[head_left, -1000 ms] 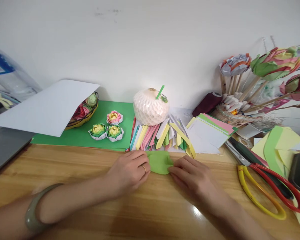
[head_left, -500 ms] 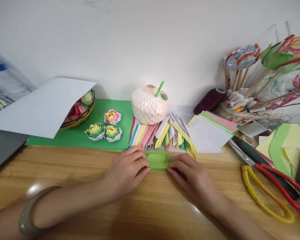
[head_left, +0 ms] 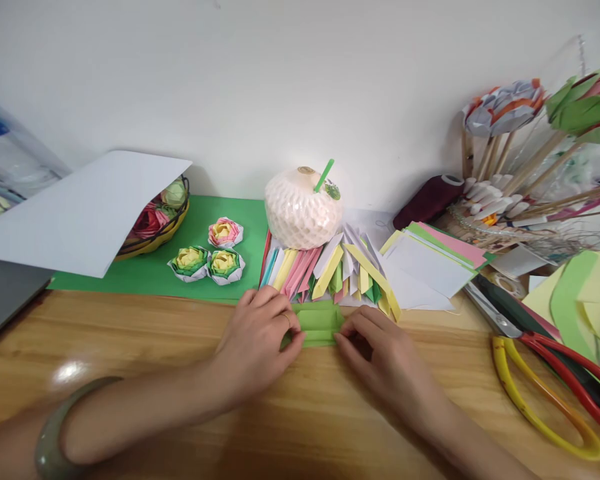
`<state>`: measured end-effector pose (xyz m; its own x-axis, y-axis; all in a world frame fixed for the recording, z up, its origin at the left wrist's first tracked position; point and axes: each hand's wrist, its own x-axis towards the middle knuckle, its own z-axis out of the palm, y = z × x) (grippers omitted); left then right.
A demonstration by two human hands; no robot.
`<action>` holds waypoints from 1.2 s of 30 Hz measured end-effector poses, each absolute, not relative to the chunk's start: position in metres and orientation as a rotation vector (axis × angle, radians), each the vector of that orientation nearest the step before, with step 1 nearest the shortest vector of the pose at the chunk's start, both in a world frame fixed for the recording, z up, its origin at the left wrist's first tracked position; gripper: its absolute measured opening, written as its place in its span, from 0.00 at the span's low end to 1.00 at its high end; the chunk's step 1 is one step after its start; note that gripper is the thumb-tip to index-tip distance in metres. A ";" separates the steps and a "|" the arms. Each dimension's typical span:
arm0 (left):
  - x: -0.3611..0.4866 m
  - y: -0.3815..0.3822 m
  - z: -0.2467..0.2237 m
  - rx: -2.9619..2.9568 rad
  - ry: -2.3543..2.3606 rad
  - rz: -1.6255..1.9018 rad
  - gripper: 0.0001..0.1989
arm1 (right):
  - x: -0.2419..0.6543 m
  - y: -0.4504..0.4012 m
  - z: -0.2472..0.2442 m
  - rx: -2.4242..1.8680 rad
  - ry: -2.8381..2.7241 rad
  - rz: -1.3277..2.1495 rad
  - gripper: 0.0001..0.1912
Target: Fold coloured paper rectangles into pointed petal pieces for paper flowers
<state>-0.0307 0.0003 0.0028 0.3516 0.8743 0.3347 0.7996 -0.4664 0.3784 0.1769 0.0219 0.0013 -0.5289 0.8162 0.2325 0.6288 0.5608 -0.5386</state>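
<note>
A small green sheet of paper with crosswise creases lies on the wooden table between my hands. My left hand pinches its left end, the thumb and curled fingers closed on the edge. At the right end, my right hand grips the paper between thumb and fingers. Both ends of the sheet are hidden under my fingers. Just beyond it are several folded paper strips in pink, yellow, white and green.
Three folded paper flowers sit on green card at left, near a basket partly under a white sheet. A white coconut with a green straw stands behind the strips. Scissors and loose paper lie at right.
Both hands keep their hold on the green paper, in nearly the same place. The view has shifted slightly, so the things at right appear further right.
</note>
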 end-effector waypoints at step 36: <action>-0.039 -0.004 -0.007 3.119 1.243 0.816 0.10 | 0.200 0.035 0.021 -0.536 -2.783 0.266 0.17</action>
<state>-0.0385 -0.0041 -0.0070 0.6386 0.5610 0.5268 0.7065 -0.6987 -0.1124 0.1999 0.0354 0.0208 -0.8874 0.3875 0.2498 0.3333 0.9135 -0.2333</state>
